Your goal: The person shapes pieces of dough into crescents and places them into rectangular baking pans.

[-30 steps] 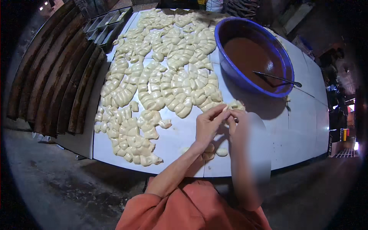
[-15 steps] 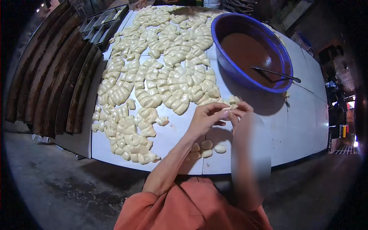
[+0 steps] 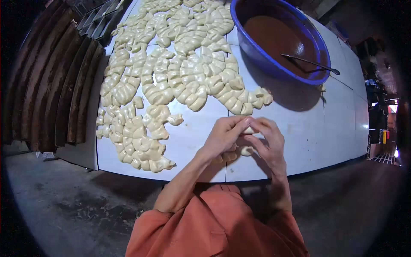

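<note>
both hands meet over the near edge of the white table point(image 3: 299, 141). the left hand point(image 3: 222, 139) and the right hand point(image 3: 267, 141) are pressed together around one small pale dough piece point(image 3: 248, 129), fingertips pinching it from both sides; only a sliver of it shows between the fingers, so its shape cannot be told. it is held just above the tabletop, not resting on it.

just beneath the hands, a few loose dough pieces point(image 3: 246, 150) lie on the table, partly hidden by the left palm. beyond the fingertips and to the left of them, rows of folded dumplings point(image 3: 192, 81) spread across the surface in curved bands, the nearest band ending just past the knuckles. ahead and to the right of the right hand sits a blue basin point(image 3: 257, 51) of brown filling, with a metal spoon point(image 3: 310, 64) lying across its rim, handle pointing away to the right. far off to the left of the left hand, dark curved boards point(image 3: 55, 85) lean beside the table.

as a judgement: the piece is soft and gripped only at the fingertips, so too hard a pinch could tear the skin and let filling squeeze out, while too light a one may leave the seam open. the hands work right at the table's near edge, so a dropped piece could roll off to the floor. an elbow swing to the left could also smear the nearest finished row.
</note>
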Available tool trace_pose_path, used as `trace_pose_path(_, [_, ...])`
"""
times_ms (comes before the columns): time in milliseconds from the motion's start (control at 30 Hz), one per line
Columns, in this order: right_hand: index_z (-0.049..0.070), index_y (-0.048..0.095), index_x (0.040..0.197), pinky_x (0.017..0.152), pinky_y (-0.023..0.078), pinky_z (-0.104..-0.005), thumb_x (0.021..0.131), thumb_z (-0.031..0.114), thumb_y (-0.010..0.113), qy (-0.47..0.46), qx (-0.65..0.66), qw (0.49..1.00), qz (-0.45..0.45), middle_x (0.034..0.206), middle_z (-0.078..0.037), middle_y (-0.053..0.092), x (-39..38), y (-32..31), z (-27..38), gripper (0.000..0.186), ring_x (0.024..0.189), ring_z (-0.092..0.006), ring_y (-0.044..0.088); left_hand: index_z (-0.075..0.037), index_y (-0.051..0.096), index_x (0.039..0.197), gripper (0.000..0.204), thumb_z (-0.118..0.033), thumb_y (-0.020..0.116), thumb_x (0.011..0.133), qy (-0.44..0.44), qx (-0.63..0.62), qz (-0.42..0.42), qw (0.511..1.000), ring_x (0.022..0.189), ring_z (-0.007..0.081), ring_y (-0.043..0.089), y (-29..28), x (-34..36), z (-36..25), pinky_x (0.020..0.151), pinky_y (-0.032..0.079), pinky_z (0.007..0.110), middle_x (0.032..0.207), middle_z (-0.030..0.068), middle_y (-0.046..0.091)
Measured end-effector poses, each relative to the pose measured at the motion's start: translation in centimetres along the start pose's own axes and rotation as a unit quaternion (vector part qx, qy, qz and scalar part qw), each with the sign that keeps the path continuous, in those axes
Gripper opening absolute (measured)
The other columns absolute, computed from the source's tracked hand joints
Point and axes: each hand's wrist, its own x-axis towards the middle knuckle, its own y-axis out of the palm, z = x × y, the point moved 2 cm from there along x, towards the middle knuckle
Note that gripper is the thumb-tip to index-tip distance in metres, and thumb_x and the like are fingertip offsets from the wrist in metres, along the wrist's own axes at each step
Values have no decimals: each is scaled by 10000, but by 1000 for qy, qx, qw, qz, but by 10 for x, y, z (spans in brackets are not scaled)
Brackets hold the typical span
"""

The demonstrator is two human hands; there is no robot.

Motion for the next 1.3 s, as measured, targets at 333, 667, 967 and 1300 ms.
trace_pose_path(333, [32, 589, 1277, 878, 524, -370, 830, 134, 735, 90, -37, 956, 275, 1212, -139, 630, -40, -12, -22, 481, 1001, -295, 641, -70, 550, 1260, 633, -291, 794, 720, 162, 551, 39, 818, 1074, 254, 588, -2, -60, 8, 902, 418, 412, 1147, 88, 588])
trace_pose_path(667, [49, 591, 1181, 803, 529, -368, 788, 134, 777, 167, 45, 936, 306, 1129, -133, 622, -46, 4, -27, 443, 956, -303, 639, -78, 599, 1094, 403, -234, 756, 757, 148, 552, -3, 820, 983, 300, 589, 1, -61, 22, 898, 401, 456, 1020, 99, 600])
trace_pose_path(967, [96, 515, 1375, 949, 431, -475, 720, 583, 760, -75, -140, 949, 274, 1353, -184, 506, -49, 11, -30, 853, 1169, -360, 523, -148, 367, 1497, 1029, -474, 845, 647, 120, 635, -8, 763, 1266, 325, 479, -36, -93, 1, 1062, 354, 532, 1424, 133, 454])
trace_pose_path(1300, [87, 591, 1286, 713, 448, -366, 779, 626, 680, -219, -168, 909, 312, 1110, -106, 588, -38, 47, -35, 745, 883, -241, 576, -86, 435, 1440, 882, -550, 741, 755, 150, 589, 41, 793, 989, 323, 615, -52, -102, 23, 771, 542, 410, 1176, 121, 573])
